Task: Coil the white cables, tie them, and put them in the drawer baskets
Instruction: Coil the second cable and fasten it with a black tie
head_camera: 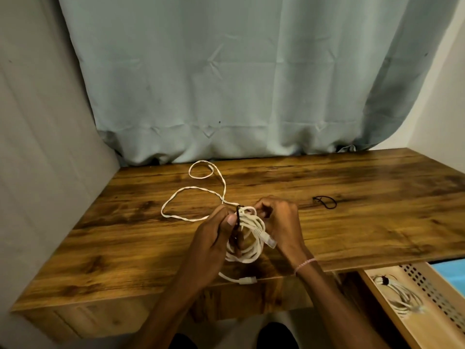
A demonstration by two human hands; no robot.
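Observation:
A coiled white cable [251,244] hangs between both hands above the near middle of the wooden desk [352,222]. My left hand [214,238] pinches the coil's left side, where a black tie [237,217] wraps it. My right hand [281,220] grips the coil's top right. A clear plug [269,240] sticks out of the coil, and another plug end [247,280] dangles at the desk's front edge. A second white cable [193,195] lies loose in loops on the desk behind my hands. In the open drawer basket [377,298] at the lower right rests a tied white coil [400,295].
A spare black tie [324,201] lies on the desk to the right of my hands. A grey-green curtain [239,84] hangs behind the desk. The drawer's perforated wall [432,290] runs along its right side.

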